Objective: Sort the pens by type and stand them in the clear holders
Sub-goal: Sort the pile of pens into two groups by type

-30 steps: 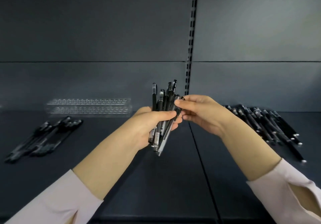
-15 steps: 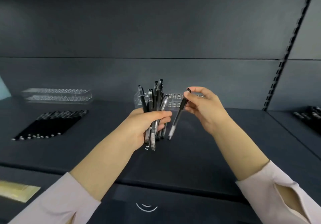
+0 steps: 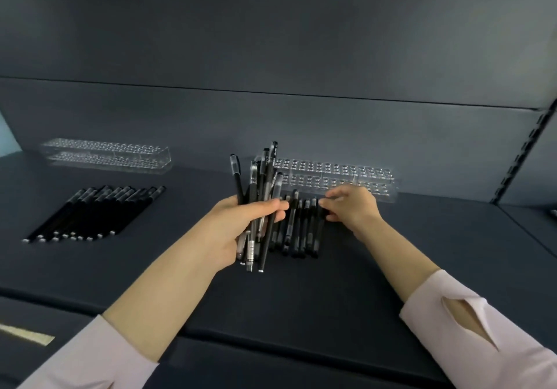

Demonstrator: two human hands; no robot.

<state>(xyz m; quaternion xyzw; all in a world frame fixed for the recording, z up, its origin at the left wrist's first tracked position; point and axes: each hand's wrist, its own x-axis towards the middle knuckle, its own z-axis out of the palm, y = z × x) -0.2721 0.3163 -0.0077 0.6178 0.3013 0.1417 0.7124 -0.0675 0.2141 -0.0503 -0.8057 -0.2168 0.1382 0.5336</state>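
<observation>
Left fingers (image 3: 272, 206) clench pen bundle (image 3: 259, 183); right fingers (image 3: 333, 215) seemingly pinch a laid pen (image 3: 318, 238).

right hand (image 3: 351, 207) fingers (image 3: 328, 204) blurred, grip unclear | pen row (image 3: 301, 228) left part hidden behind held bundle (image 3: 259, 201)

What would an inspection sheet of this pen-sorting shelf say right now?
Surface: dark shelf, flat.
Job's things: bundle of mixed pens held upright; row of pens lying before right clear holder; row of black pens lying before left clear holder; no pens seen standing in either holder.
Clutter: pale strip, lower left.
Grippers: left hand grips the bundle of mixed pens; right hand pinches rightmost pen.
Cables: nothing seen.
Surroundings: dark back panel; slotted upright.
</observation>
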